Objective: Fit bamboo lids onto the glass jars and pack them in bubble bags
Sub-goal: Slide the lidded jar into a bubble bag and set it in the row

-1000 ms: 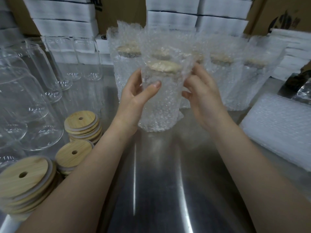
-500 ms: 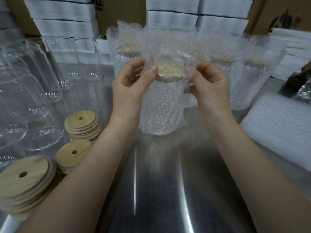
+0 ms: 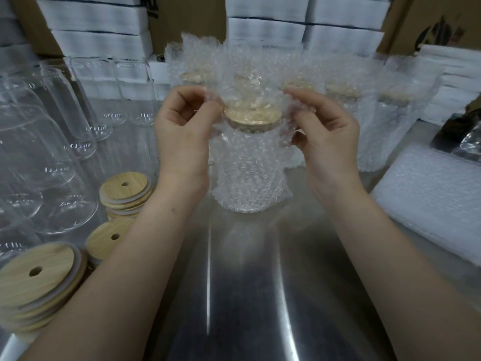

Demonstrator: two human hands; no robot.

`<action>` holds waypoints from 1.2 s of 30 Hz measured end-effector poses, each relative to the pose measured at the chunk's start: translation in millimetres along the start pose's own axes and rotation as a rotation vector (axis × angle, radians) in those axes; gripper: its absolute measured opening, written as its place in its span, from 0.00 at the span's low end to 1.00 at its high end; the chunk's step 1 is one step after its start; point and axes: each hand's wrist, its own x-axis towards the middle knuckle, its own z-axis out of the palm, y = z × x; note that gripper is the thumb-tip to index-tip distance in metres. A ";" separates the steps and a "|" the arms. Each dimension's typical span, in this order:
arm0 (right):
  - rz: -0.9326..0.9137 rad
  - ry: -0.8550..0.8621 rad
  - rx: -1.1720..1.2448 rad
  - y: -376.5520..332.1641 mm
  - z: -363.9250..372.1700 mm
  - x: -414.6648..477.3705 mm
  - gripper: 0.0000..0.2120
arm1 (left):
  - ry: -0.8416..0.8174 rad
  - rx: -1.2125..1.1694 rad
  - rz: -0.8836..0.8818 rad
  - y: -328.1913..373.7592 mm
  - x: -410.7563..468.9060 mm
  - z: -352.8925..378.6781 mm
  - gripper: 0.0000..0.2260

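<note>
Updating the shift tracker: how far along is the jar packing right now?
Done: several bagged jars stand in a row at the back. In hand: a lidded jar sits in a bubble bag; the left hand and right hand pinch the bag's open top. Left: unlidded glass jars at the left, loose bamboo lids beside them, flat bubble bags at the right.

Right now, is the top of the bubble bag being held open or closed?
Open. The left hand and right hand pinch the mouth of the bubble bag at either side; the bamboo lid shows plainly between them.
</note>
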 end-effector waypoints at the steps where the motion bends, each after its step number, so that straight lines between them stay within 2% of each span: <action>1: 0.013 -0.007 0.009 0.2 0.5 0.1 0.18 | -0.003 -0.014 -0.009 0.3 0.9 -0.6 0.06; 5: 0.067 -0.025 0.049 1.3 0.2 1.7 0.22 | -0.087 -0.020 -0.042 -0.6 4.7 -4.2 0.14; 8: 0.100 -0.011 0.068 2.1 -0.6 1.8 0.21 | -0.127 -0.081 -0.064 -3.9 4.6 -4.9 0.22; 10: 0.116 0.012 0.071 3.6 -0.6 1.9 0.20 | -0.137 -0.114 -0.078 -7.4 4.5 -5.3 0.23; 15: 0.082 0.076 -0.025 8.3 1.3 0.1 0.18 | -0.116 -0.142 -0.171 -10.2 3.1 -6.4 0.15; 20: -0.054 0.150 -0.335 14.1 0.6 -2.1 0.17 | -0.122 -0.252 -0.295 -13.7 -4.6 -4.3 0.12; 22: -0.082 0.135 -0.419 15.0 3.7 -5.8 0.14 | -0.100 -0.318 -0.350 -12.4 -7.4 -2.3 0.07; 26: -0.120 0.095 -0.497 11.3 9.0 -11.2 0.06 | -0.056 -0.279 -0.360 -12.2 -9.1 -1.2 0.07; 28: -0.114 0.073 -0.552 8.8 9.7 -10.9 0.08 | -0.057 -0.257 -0.337 -12.7 -9.9 -1.8 0.10; 32: -0.033 -0.018 -0.616 7.3 12.2 -11.3 0.24 | -0.089 -0.165 -0.352 -14.9 -8.9 -5.2 0.25; 33: -0.020 -0.052 -0.605 7.2 13.3 -11.7 0.24 | -0.099 -0.117 -0.368 -14.7 -8.0 -6.1 0.28; 36: -0.009 -0.120 -0.490 6.4 15.3 -12.8 0.08 | -0.170 0.051 -0.402 -14.9 -5.8 -8.9 0.36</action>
